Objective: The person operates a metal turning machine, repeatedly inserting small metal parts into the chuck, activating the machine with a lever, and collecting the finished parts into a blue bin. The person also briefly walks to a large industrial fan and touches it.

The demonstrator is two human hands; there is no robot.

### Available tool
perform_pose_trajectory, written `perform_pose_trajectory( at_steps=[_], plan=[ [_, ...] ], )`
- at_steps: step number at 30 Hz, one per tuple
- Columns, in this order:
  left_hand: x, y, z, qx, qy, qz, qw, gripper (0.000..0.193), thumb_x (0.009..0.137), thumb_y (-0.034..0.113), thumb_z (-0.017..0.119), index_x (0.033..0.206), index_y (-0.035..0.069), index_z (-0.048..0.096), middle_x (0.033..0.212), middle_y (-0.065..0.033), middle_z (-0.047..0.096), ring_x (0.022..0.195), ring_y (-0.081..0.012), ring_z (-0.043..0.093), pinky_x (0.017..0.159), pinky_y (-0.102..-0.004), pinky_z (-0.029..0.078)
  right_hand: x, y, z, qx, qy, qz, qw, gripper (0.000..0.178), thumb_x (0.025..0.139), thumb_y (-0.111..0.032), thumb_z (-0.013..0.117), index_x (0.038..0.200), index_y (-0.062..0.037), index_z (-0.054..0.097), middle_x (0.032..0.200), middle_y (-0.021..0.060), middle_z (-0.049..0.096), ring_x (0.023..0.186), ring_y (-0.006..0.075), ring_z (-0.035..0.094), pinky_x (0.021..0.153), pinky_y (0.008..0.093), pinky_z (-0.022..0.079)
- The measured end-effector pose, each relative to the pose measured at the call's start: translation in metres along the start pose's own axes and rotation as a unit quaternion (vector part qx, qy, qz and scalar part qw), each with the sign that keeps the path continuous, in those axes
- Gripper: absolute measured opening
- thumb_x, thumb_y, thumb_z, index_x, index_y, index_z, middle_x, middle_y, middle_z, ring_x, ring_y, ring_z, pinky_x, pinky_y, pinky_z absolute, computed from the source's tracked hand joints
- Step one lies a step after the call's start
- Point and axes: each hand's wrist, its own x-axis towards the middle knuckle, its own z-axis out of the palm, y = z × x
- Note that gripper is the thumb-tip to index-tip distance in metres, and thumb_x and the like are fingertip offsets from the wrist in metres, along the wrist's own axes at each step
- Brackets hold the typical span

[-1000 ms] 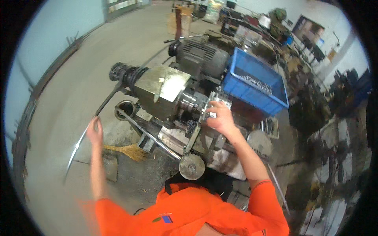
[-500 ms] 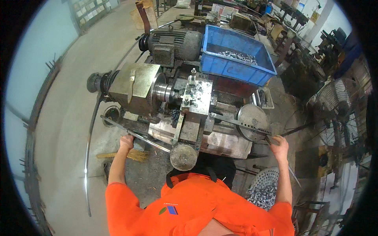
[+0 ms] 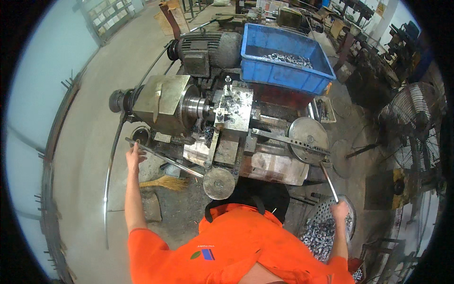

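Note:
A small lathe with a steel chuck (image 3: 193,107) and a block-shaped tool carriage (image 3: 235,110) stands before me. Its long left lever (image 3: 166,161) runs from a round disc (image 3: 219,183) out to the left. Near that lever's outer end, my left hand (image 3: 134,158) has its fingers closed on the rod. The right lever (image 3: 329,182) slants down from beside a larger round disc (image 3: 308,138), and my right hand (image 3: 339,210) grips its lower end. Small metal chips lie on the carriage. What sits in the chuck is too small to name.
A blue crate (image 3: 288,68) of small metal parts stands behind the carriage, beside a motor (image 3: 208,49). At lower right is a perforated basket (image 3: 352,215) of metal parts. A straw brush (image 3: 168,182) lies below the left lever; a fan (image 3: 411,125) stands at right.
My left hand has moved up and left to the lever's outer end. My right hand has come down and nearer, swinging the right lever's end toward me.

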Motion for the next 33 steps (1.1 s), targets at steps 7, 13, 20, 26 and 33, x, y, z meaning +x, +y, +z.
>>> perform_pose_trajectory(
  at_steps=[7, 13, 20, 26, 33],
  plan=[
    [0.015, -0.037, 0.044, -0.073, 0.012, -0.006, 0.997, 0.036, 0.077, 0.025, 0.054, 0.097, -0.003, 0.047, 0.067, -0.0126, 0.053, 0.043, -0.0247, 0.057, 0.037, -0.0310, 0.051, -0.087, -0.043, 0.020, 0.400, -0.152, 0.007, 0.904, 0.020, 0.063, -0.012, 0.055, 0.077, 0.0009, 0.060, 0.055, -0.0003, 0.049, 0.050, 0.0099, 0.045, 0.046, 0.0247, 0.035],
    [0.008, -0.027, 0.044, -0.024, -0.004, -0.026, 0.999, 0.037, 0.078, 0.025, 0.052, 0.101, -0.003, 0.046, 0.066, -0.0115, 0.052, 0.044, -0.0252, 0.058, 0.038, -0.0317, 0.051, -0.096, -0.053, 0.025, 0.453, -0.164, 0.028, 0.876, 0.023, 0.060, -0.013, 0.053, 0.077, 0.0013, 0.058, 0.058, 0.0007, 0.048, 0.053, 0.0113, 0.044, 0.047, 0.0255, 0.035],
    [-0.002, -0.017, 0.051, -0.023, -0.010, -0.024, 0.999, 0.040, 0.079, 0.028, 0.050, 0.099, -0.007, 0.044, 0.069, -0.0181, 0.057, 0.045, -0.0276, 0.059, 0.037, -0.0313, 0.050, -0.104, -0.053, 0.034, 0.485, -0.135, 0.017, 0.864, 0.024, 0.058, -0.013, 0.054, 0.078, 0.0013, 0.058, 0.056, 0.0012, 0.047, 0.052, 0.0112, 0.043, 0.047, 0.0263, 0.035],
    [0.013, -0.026, 0.034, 0.052, -0.024, -0.060, 0.997, 0.043, 0.080, 0.032, 0.048, 0.087, -0.010, 0.048, 0.064, -0.0176, 0.057, 0.043, -0.0287, 0.059, 0.036, -0.0312, 0.048, -0.090, -0.056, 0.007, 0.458, -0.125, -0.023, 0.880, 0.019, 0.059, -0.014, 0.055, 0.072, 0.0002, 0.055, 0.052, 0.0046, 0.044, 0.049, 0.0145, 0.042, 0.045, 0.0316, 0.035],
    [0.002, -0.020, 0.043, 0.037, -0.014, -0.053, 0.998, 0.041, 0.081, 0.033, 0.048, 0.087, -0.008, 0.049, 0.060, -0.0148, 0.056, 0.042, -0.0270, 0.058, 0.035, -0.0310, 0.047, 0.051, 0.025, -0.008, 0.044, -0.028, -0.108, 0.993, 0.039, 0.056, -0.015, 0.056, 0.093, -0.0010, 0.057, 0.069, 0.0245, 0.055, 0.068, 0.0398, 0.055, 0.062, 0.0474, 0.044]
  ],
)
